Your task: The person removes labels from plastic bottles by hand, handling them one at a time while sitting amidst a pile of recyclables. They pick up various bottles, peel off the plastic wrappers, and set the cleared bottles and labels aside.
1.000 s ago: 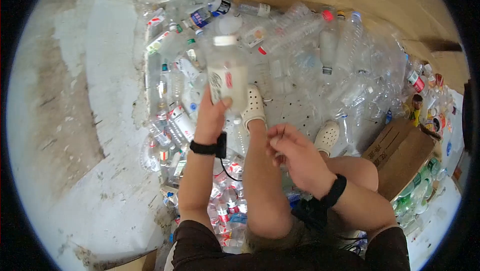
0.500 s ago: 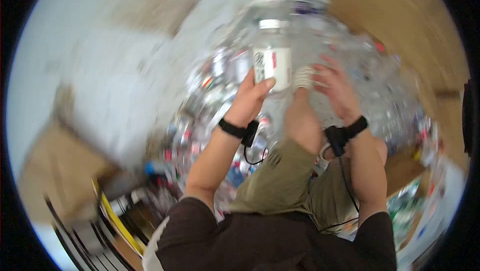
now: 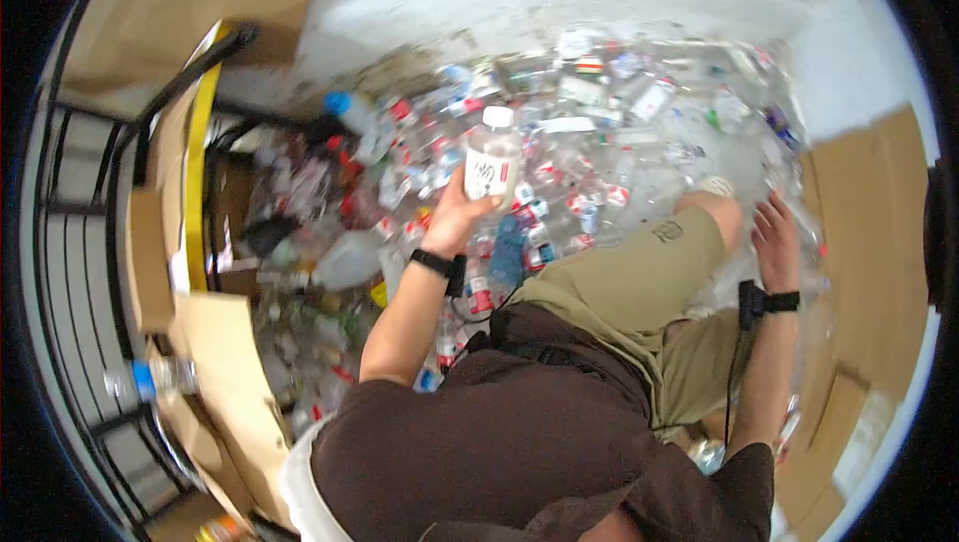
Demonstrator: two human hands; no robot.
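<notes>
A clear bottle (image 3: 492, 157) with a white cap and a white label with dark and red print stands upright in my left hand (image 3: 456, 217), its fingers wrapped round the lower part. My right hand (image 3: 776, 232) is at the right, fingers apart and holding nothing, near my shoe (image 3: 715, 185). Below and around my left hand lies a wide heap of plastic bottles (image 3: 549, 177), many with red labels. A large clear jug (image 3: 347, 260) and a blue-tinted bottle (image 3: 507, 247) lie among them.
On the left stand a black metal rack (image 3: 75, 210) and cardboard with a yellow edge (image 3: 200, 167). A bottle with a blue band (image 3: 150, 379) is at the rack. Cardboard (image 3: 864, 242) lines the right side. A pale, stained wall (image 3: 420, 2) rises behind the heap.
The view has turned to the left, bringing the rack and more of the heap into sight. The bottle is still in my left hand, and my right hand remains open.
</notes>
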